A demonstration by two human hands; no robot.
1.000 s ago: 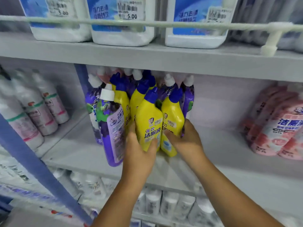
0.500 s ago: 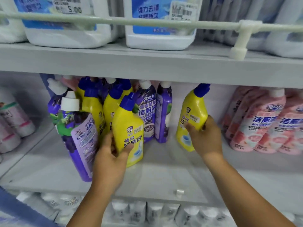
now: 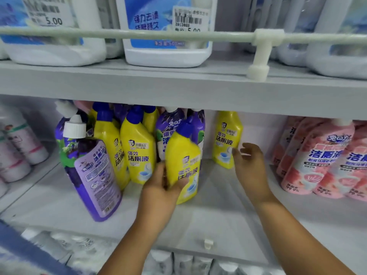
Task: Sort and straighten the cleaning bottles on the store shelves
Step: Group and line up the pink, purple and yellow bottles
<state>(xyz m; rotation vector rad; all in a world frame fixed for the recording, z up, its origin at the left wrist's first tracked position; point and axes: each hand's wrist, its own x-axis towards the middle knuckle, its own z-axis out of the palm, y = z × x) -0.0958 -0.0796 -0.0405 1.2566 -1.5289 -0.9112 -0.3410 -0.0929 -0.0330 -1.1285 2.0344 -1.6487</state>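
On the middle shelf [image 3: 218, 221] stands a cluster of yellow and purple cleaner bottles. My left hand [image 3: 161, 185] grips a yellow bottle with a blue cap [image 3: 183, 155], tilted, in front of the cluster. A second yellow bottle [image 3: 226, 139] stands alone to the right by the back wall. My right hand [image 3: 248, 161] is just right of it, fingers loosely spread, holding nothing. A purple bottle with a white cap [image 3: 93, 171] leans at the front left. Two more yellow bottles [image 3: 137, 149] stand behind my left hand.
Pink bottles [image 3: 325, 159] fill the shelf's right side. White-and-red bottles [image 3: 17, 145] stand at the far left. Large white jugs [image 3: 166, 32] sit on the upper shelf behind a rail [image 3: 139, 35]. White bottles [image 3: 178, 262] line the lower shelf.
My right hand carried one yellow bottle to the right, stood it near the back wall and let go. My left hand has pulled another yellow bottle rightward out of the cluster.
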